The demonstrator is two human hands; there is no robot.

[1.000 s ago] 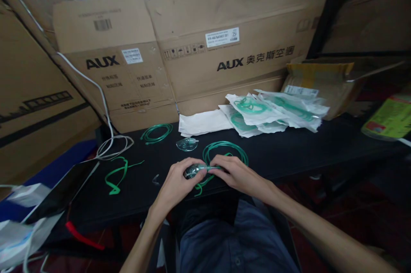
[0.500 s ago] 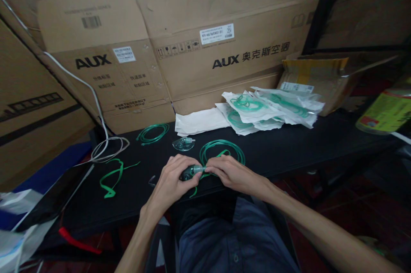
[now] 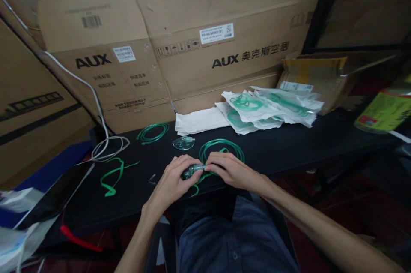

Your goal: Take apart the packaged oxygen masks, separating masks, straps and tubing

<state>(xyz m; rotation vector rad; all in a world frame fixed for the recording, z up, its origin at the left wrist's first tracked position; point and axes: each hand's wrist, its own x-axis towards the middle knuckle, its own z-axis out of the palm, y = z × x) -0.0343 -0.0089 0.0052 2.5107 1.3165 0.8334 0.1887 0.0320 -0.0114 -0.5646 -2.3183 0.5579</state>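
My left hand is closed around a clear green oxygen mask, its narrow connector pointing right. My right hand pinches at the connector's tip, apparently on the end of the green tubing, whose coil lies just behind it; the fingers hide the joint. A green elastic strap shows below the mask, near my left thumb. Beyond my hands, a second clear mask rests on the black table. Another coil of green tubing lies farther left.
White pouches holding green tubing are piled at the back, beside flat white packets. A loose green strap and a white cable lie left. Large cardboard boxes wall the back. A yellow-labelled bottle stands right.
Both hands stay together at the mask's connector. My right fingers have shifted very slightly up and left, and the strap below the mask has moved a little.
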